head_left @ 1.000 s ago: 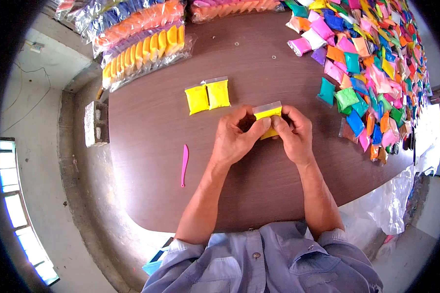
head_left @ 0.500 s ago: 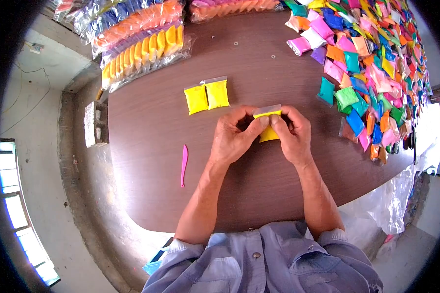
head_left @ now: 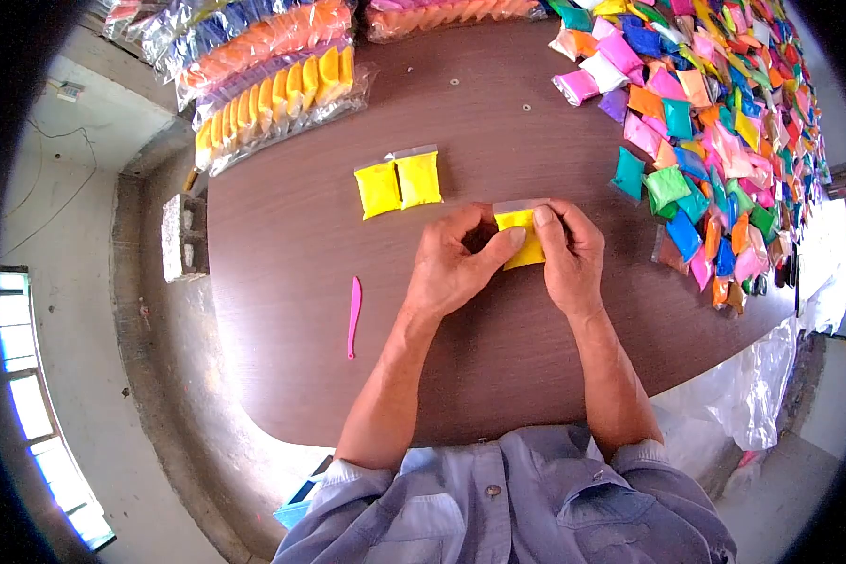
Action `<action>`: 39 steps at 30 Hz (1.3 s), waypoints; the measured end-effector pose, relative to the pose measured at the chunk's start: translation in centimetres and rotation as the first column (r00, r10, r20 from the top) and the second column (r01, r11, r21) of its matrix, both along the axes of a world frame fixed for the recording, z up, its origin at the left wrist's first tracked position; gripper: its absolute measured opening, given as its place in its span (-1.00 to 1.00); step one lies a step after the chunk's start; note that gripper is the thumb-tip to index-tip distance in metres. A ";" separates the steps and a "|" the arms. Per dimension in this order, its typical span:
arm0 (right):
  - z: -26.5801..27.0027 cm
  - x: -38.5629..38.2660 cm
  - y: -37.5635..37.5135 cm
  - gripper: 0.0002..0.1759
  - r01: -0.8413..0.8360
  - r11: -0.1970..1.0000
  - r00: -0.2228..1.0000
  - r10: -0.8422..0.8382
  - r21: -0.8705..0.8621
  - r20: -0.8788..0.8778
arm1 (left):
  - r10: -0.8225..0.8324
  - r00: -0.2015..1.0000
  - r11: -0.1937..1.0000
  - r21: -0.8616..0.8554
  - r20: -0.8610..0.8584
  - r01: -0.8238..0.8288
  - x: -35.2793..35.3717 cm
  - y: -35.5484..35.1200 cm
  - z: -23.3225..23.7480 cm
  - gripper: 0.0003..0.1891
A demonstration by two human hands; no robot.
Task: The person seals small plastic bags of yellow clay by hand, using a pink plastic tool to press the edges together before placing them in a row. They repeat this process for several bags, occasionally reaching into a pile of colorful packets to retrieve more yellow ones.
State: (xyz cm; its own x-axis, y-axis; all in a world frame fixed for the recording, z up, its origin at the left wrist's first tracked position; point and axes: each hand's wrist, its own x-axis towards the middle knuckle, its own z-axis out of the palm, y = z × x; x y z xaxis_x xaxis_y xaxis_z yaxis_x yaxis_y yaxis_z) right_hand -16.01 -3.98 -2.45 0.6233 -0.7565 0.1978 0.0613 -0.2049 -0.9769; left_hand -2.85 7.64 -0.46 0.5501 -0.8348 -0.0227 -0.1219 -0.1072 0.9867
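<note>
Between my two hands is a small clear bag of yellow clay-like material (head_left: 526, 246), its clear top strip pointing away from me. My left hand (head_left: 451, 268) grips its left side, thumb across the front. On the right edge, my right hand (head_left: 573, 258) pinches the bag near the top, thumb in front and fingers behind. Parts of the bag are hidden by my fingers. Two similar yellow bags, a left one (head_left: 379, 191) and a right one (head_left: 418, 179), lie side by side beyond my left hand. A pink plastic knife-shaped tool (head_left: 354, 318) rests to the left.
A large heap of small colourful bags (head_left: 714, 141) covers the right side of the brown table (head_left: 301, 376). Long clear packs with rows of yellow-orange pouches (head_left: 282, 99) and other colours line the far left. Clear plastic sheeting (head_left: 757, 385) hangs at the right edge.
My thumbs have moved apart, the right one shifting to the bag's right edge, so more yellow shows. Bag and right hand have moved slightly right.
</note>
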 end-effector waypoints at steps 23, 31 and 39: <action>0.1 0.0 -0.4 -0.70 -0.131 0.986 0.991 0.129 0.103 0.025 | 0.073 0.993 0.995 -0.059 -0.095 -0.079 0.0 -0.1 -1.1 -0.84; -0.1 0.1 -0.1 -0.71 -0.038 0.991 0.999 0.038 0.131 0.002 | 0.038 0.998 0.992 -0.120 0.043 -0.033 -0.6 -0.5 0.3 -0.81; 0.2 0.2 -0.1 -0.67 -0.093 0.990 0.996 0.092 0.104 0.015 | 0.026 0.999 0.999 0.038 0.039 -0.028 0.2 0.0 -0.4 -0.77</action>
State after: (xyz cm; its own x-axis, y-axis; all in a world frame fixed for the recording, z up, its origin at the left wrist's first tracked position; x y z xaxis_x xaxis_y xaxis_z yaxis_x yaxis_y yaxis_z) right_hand -15.83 -4.05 -2.28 0.6899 -0.7126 0.1277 0.0856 -0.0948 -0.9918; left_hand -2.61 7.65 -0.90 0.5735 -0.8185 -0.0330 -0.1562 -0.1489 0.9764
